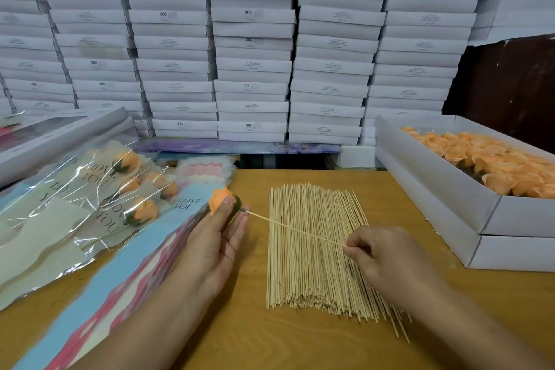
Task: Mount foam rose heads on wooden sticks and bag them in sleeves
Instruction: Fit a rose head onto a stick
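My left hand (214,239) holds an orange foam rose head (220,200) with a green base between thumb and fingers, above the table. A thin wooden stick (292,230) runs from the rose's base to my right hand (380,258), which pinches its near end. Under the stick lies a broad pile of wooden sticks (315,252) on the wooden table (246,336). Bagged orange roses in clear "LOVE YOU" sleeves (90,201) lie at the left. Flat empty sleeves (126,273), blue and pink, are stacked beneath my left forearm.
A white open box (444,189) full of orange rose heads (492,159) stands at the right on another white box. A wall of stacked white boxes (252,48) fills the back. Another grey box (63,135) sits at the far left.
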